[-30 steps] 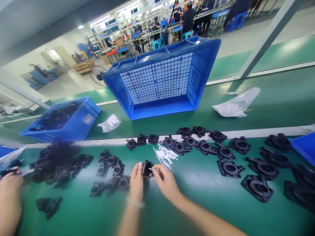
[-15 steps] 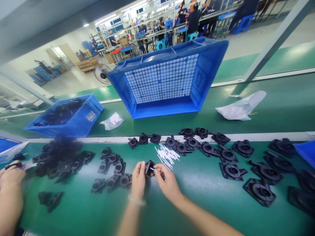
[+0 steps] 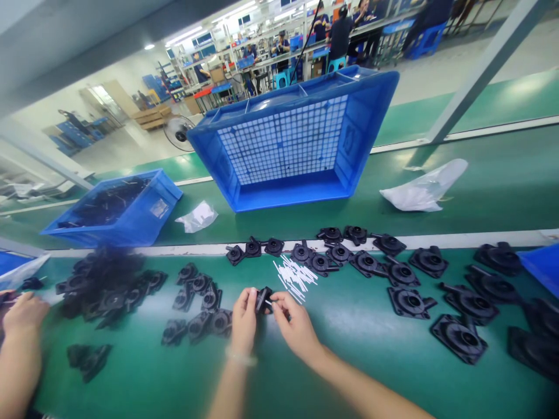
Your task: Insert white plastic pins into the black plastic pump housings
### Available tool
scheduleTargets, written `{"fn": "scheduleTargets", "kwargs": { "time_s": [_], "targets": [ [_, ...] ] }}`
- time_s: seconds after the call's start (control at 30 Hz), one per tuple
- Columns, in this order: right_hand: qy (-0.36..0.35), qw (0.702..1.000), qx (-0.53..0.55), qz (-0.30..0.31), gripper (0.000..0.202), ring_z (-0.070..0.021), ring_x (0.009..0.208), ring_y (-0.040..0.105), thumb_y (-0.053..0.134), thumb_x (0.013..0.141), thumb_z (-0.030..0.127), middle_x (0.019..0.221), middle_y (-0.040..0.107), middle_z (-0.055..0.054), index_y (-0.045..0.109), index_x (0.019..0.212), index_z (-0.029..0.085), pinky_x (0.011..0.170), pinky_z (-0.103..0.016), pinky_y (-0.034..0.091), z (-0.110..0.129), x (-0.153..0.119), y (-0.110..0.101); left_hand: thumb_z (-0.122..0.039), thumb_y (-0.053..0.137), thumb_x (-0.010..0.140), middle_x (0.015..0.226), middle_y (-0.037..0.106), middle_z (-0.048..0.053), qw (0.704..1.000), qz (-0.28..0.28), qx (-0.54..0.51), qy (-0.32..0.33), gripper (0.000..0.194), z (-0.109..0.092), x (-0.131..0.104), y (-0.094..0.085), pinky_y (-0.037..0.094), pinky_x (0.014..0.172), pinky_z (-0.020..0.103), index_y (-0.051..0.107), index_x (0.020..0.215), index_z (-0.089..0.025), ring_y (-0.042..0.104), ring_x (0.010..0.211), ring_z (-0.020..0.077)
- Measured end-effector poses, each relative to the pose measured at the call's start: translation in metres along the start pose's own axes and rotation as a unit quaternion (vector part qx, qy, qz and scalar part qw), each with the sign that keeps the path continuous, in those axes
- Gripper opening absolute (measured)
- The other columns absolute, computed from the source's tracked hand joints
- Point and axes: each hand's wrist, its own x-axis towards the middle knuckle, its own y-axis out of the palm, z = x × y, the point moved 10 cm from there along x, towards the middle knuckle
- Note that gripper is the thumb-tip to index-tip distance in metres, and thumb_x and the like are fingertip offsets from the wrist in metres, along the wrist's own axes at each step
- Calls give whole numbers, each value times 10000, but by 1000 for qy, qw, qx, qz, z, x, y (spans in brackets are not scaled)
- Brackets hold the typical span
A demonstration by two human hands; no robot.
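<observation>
My left hand (image 3: 244, 317) grips a black plastic part (image 3: 263, 299) near the middle of the green work surface (image 3: 349, 355). On the part's right side, my right hand (image 3: 294, 326) pinches a thin white pin (image 3: 268, 302) that meets the part. Just beyond my hands lies a loose pile of white pins (image 3: 294, 276). Similar black housings (image 3: 410, 302) are spread out to the right, and more black parts (image 3: 210, 298) sit in a group to the left.
An upended blue crate (image 3: 288, 145) stands behind the work strip. A blue bin (image 3: 117, 203) full of dark parts is at the back left. Plastic bags (image 3: 425, 189) lie beside the crate. Another person's hand (image 3: 26, 317) is at the left edge, near a blurred heap of parts (image 3: 105, 285).
The camera view has shifted slightly. The other person's hand at the left has turned and moved a little. My hands keep nearly the same hold on the part and the pin.
</observation>
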Motion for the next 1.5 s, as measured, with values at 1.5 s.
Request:
{"fn": "scheduleTargets", "kwargs": {
  "time_s": [1.5],
  "targets": [
    [49, 993, 60, 90, 404, -139, 587, 485, 305, 924, 488, 643, 527, 3, 516, 721, 209, 584, -240, 380, -24, 6, 20, -488, 434, 873, 722, 570, 19, 998, -8, 37, 57, 362, -13, 4, -5, 407, 656, 255, 582, 821, -162, 522, 685, 153]
  ]
}}
